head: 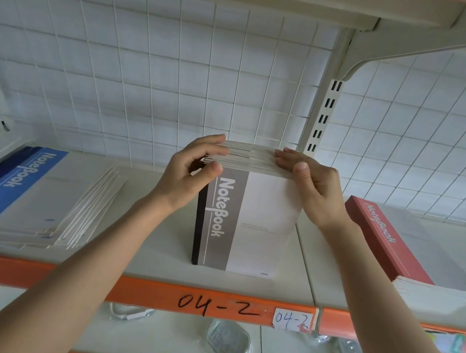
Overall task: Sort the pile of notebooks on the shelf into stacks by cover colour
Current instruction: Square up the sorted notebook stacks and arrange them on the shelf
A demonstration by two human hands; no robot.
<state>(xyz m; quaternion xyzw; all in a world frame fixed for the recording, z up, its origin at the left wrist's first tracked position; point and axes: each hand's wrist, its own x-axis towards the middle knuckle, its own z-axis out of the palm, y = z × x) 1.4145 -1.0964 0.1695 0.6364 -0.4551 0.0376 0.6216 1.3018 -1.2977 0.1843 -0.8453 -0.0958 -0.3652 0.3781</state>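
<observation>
On the shelf (143, 253), left fingers (212, 140) and right fingers (288, 155) pinch upright grey notebooks (249, 222) along the top.

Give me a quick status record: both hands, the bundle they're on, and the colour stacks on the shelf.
left hand: grips top left corner of grey notebooks
right hand: grips their top right edge
grey notebooks: bundle standing on edge, mid-shelf, cover facing camera
blue stack: lying flat, left of bundle
red stack: lying flat, right of bundle
shelf: orange front strip marked 04-2
</observation>
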